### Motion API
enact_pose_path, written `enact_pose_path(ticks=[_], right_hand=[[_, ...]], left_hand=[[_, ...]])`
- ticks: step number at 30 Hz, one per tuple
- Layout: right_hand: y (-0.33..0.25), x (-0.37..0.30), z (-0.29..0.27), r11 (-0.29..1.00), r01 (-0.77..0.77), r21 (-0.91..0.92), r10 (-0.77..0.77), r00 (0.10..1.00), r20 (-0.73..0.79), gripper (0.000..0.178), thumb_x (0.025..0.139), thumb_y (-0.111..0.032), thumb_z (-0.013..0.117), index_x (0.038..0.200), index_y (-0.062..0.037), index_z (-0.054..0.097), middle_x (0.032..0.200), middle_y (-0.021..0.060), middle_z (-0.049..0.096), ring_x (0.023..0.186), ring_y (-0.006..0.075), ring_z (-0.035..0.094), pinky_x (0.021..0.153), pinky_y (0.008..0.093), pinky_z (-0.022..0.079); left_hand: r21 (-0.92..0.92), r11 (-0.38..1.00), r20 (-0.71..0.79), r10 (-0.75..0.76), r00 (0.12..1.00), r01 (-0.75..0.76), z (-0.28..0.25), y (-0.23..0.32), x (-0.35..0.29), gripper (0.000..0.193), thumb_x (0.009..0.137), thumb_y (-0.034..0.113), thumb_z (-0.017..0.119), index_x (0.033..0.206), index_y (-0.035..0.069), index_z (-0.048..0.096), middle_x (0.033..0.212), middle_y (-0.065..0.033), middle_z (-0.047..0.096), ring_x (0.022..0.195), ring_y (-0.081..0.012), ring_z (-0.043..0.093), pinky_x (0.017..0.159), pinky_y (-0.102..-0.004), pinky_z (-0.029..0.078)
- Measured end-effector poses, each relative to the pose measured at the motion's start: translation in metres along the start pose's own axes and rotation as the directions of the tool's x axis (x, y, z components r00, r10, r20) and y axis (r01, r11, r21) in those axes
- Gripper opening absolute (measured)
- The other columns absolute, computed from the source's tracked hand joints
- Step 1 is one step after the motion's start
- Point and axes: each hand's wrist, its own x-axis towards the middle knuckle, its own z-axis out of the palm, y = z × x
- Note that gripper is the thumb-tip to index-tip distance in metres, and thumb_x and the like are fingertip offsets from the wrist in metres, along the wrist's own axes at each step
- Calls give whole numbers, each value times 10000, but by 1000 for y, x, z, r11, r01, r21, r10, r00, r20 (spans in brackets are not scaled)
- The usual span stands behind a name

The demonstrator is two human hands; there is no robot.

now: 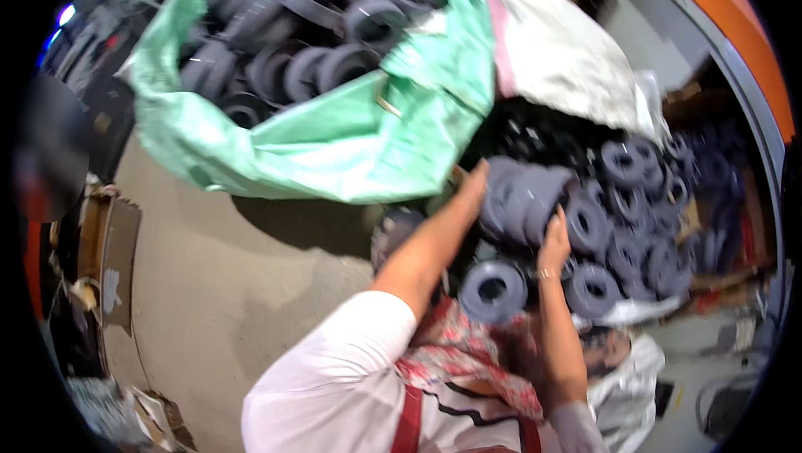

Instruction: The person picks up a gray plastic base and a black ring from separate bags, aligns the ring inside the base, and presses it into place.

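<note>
Between my two hands is a short row of thick grey rings (528,198), pressed side by side. My left hand (476,179) is closed at the left end of the row, with its fingers mostly hidden behind the rings. At the right end my right hand (555,241) grips the row, its thumb pointing up along the last ring. Just below lies a loose grey ring (493,291) with its hole facing up. A heap of similar grey rings (631,211) spreads to the right of my right hand.
A large green woven sack (351,152), filled with grey rings (313,68), stands at the upper left. Beside it is a white sack (555,48). Cardboard (121,257) stands at the far left. Orange metalwork (739,31) edges the upper right.
</note>
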Motion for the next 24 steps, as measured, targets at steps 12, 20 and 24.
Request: enact_pose_path(ticks=[12,20,24], right_hand=[[-10,-39,-51,952,162,260,-88,957,-275,479,962,-267,332,1276,90,394,1319,216,408,1164,275,440,971,359,347],[-258,72,44,625,688,368,-711,696,-95,402,875,-228,493,1182,31,475,1087,161,521,957,241,522,844,343,417],[-441,131,97,411,801,435,-895,445,28,338,838,-235,570,1108,-30,550,889,122,607,774,208,585,727,339,473]], left_hand=[[457,789,124,400,908,-410,48,30,-109,431,775,413,617,842,-11,569,808,-113,577,774,-185,534,711,-330,432],[-88,228,240,950,202,-970,60,303,-251,320,790,292,647,875,4,535,805,-64,555,760,-134,517,680,-301,432],[172,-151,247,963,-105,-973,26,392,-299,259,802,232,628,915,11,557,840,-65,579,792,-137,544,725,-293,440]])
